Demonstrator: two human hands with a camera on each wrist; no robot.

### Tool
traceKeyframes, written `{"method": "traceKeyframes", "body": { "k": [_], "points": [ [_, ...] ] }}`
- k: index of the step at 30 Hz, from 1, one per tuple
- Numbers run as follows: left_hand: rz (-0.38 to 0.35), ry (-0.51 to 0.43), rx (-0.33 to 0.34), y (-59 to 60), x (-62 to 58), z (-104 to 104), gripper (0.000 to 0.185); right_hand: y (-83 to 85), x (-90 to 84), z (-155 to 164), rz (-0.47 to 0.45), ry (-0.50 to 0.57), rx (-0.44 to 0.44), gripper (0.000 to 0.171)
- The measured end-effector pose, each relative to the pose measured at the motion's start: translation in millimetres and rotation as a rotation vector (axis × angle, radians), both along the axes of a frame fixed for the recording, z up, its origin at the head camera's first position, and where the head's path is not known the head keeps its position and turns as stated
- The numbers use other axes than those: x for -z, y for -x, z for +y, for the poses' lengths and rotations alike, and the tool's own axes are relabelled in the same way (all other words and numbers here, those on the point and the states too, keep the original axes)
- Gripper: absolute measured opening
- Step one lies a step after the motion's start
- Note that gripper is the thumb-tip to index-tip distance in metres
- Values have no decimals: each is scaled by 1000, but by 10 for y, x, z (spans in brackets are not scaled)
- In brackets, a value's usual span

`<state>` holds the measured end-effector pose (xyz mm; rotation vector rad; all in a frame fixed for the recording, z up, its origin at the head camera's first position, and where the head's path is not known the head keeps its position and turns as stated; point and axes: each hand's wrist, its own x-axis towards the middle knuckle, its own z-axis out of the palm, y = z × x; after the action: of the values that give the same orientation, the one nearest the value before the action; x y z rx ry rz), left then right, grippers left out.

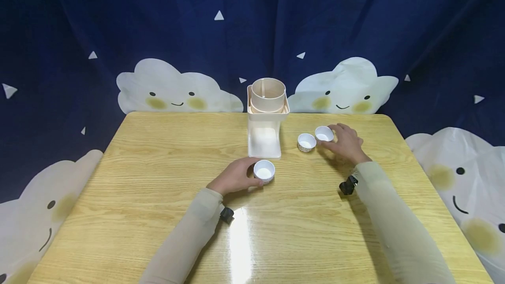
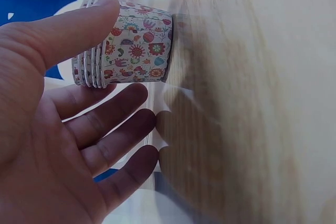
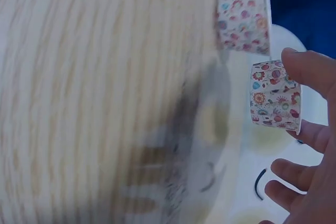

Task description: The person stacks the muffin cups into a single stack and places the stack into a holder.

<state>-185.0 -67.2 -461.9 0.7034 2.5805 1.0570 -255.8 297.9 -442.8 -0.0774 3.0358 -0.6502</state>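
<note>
My left hand (image 1: 236, 176) holds a stack of flower-printed paper baking cups (image 2: 137, 45) by the rims, between thumb and index finger; the other fingers spread beside it. The stack is upright on the table, in front of a cream plastic stand. At the right, my right hand (image 1: 346, 143) pinches a single paper baking cup (image 3: 275, 95) of the same print between thumb and fingers. In the right wrist view its base is off the tabletop. Just left of it, another printed baking cup (image 1: 306, 143) stands on the table, its white inside facing up.
The cream plastic stand (image 1: 264, 139) carries a round open cylinder (image 1: 268, 100) near the table's back edge. Light wood makes up the table (image 1: 158, 157). Behind it hangs a dark blue curtain (image 1: 252, 21) with white clouds and triangles.
</note>
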Motion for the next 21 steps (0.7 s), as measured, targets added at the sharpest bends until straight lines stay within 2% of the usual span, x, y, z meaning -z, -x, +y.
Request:
{"method": "traceKeyframes", "body": {
  "k": [10,21],
  "points": [
    [-3,-7,-5,-6,5,8,64,-76,-138,-114,94,19,-23,72],
    [-1,-16,-7,-8,1,4,64,-152,-247,-176,111,42,-20,72]
  ]
}}
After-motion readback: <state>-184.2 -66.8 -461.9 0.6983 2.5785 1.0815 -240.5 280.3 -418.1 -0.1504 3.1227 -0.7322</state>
